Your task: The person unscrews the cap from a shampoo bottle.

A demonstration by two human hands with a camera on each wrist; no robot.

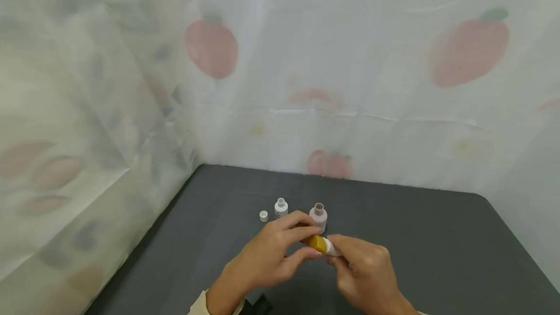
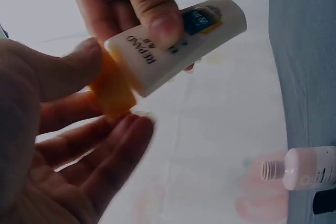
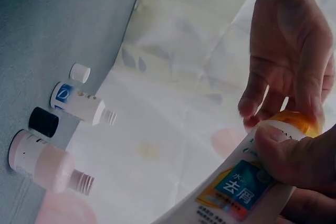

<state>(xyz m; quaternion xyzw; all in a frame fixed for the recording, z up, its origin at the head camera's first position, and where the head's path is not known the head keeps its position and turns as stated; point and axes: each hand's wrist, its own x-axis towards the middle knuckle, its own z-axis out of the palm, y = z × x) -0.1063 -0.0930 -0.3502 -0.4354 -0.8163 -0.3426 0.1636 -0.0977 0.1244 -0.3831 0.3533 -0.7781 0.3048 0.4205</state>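
My right hand (image 1: 369,266) grips a white shampoo tube (image 2: 223,19) around its body, the thumb pressed on the printed front. On the tube's end sits a yellow-orange cap (image 1: 317,243), which my left hand (image 1: 271,252) pinches between thumb and fingers. In the left wrist view the tube tilts, its wide end up to the right. Just beyond the hands stands a pale pink bottle (image 1: 321,220), uncapped, its threaded neck showing. To its left is a smaller white bottle (image 1: 281,206), also uncapped and partly hidden by the left hand in the head view.
Beside the white bottle lies a white screw cap (image 1: 264,216). A black cap (image 3: 44,121) sits between the two bottles in the right wrist view. The dark grey table (image 1: 437,242) ends at hanging sheets (image 1: 376,81) with fruit prints, behind and at the left.
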